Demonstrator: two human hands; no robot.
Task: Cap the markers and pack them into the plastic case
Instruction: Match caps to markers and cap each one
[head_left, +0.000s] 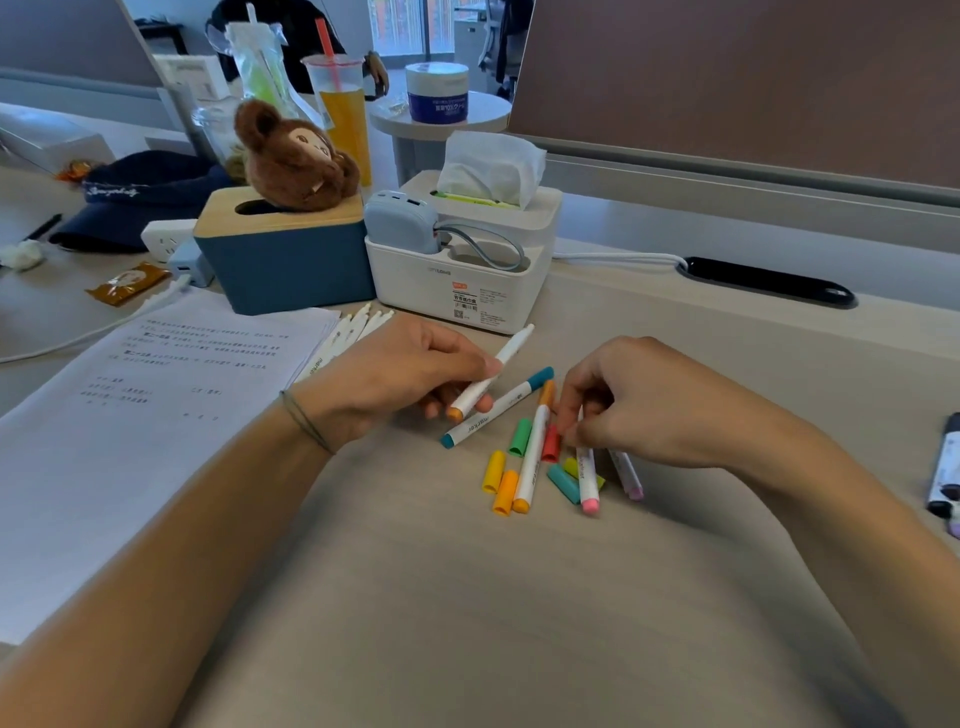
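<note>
My left hand (410, 374) grips an uncapped white marker with an orange end (491, 374), its tip pointing up and away. Below it a capped teal marker (496, 408) lies on the desk beside a capped orange marker (532, 457). My right hand (623, 400) pinches the top of a pink-ended marker (588, 478); a lilac-ended marker (626, 475) lies under that hand. Loose caps lie around them: yellow (493, 472), orange (505, 492), green (520, 437), red (550, 444), teal (563, 483) and lime (582, 470). Several more white markers (358, 325) lie behind my left hand. I see no plastic case.
Printed papers (156, 415) cover the desk's left side. A blue tissue box (283, 260) with a plush toy and a white tissue organiser (467, 280) stand behind the markers. Dark markers (948, 467) lie at the right edge. A drink cup (343, 111) stands farther back.
</note>
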